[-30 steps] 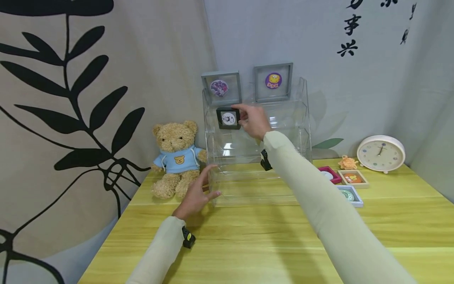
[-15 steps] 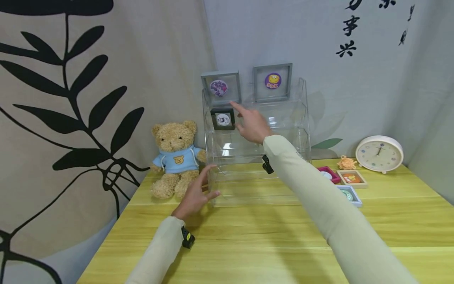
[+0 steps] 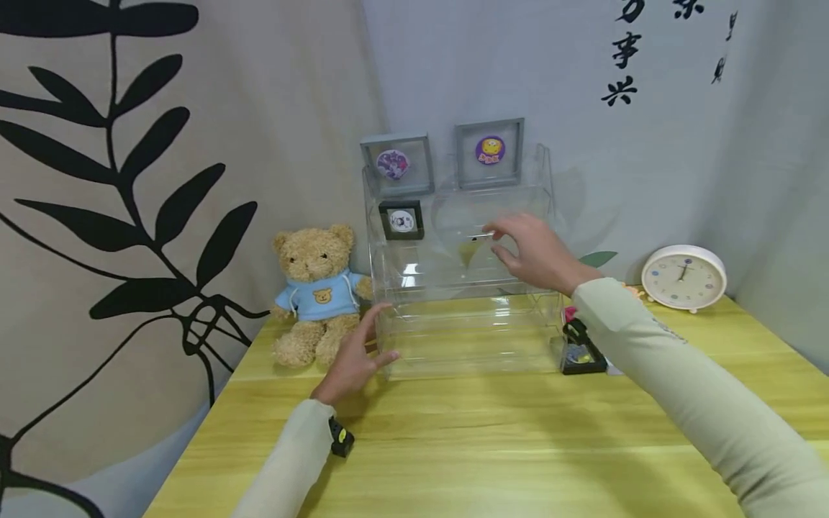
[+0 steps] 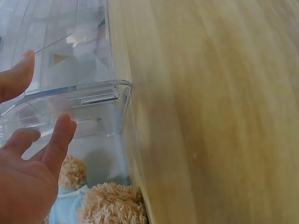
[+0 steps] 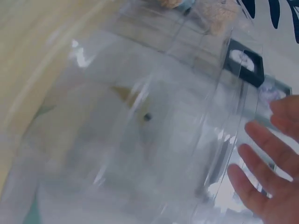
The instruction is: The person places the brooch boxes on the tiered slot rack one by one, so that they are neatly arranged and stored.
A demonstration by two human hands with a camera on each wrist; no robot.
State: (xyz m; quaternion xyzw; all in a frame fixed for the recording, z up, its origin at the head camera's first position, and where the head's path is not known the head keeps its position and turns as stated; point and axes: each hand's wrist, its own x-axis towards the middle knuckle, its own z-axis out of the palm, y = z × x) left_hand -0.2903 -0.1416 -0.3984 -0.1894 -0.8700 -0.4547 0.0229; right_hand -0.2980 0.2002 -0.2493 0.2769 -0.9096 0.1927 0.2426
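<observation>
My right hand [image 3: 540,252] hovers in front of the clear acrylic tiered rack [image 3: 463,360]. Its fingers are loosely bent, with nothing between them; in the right wrist view the fingers [image 5: 254,170] are spread. On a middle tier at the left stands a small black display frame [image 3: 401,220] with a round white badge. Two grey frames, one with a purple patterned badge [image 3: 397,165] and one with a yellow-and-purple badge [image 3: 490,151], stand on the top tier. My left hand [image 3: 352,363] rests at the rack's left side, thumb and fingers apart on either side of its clear side panel.
A teddy bear [image 3: 317,288] in a blue hoodie sits left of the rack. Another black frame [image 3: 584,360] lies at the rack's right foot, beside other frames mostly hidden by my right sleeve [image 3: 680,374]. A round white clock [image 3: 684,278] stands at the back right.
My right hand has let go of the small black frame, which now stands left on its tier, and has moved right and down. The left hand stays at the rack.
</observation>
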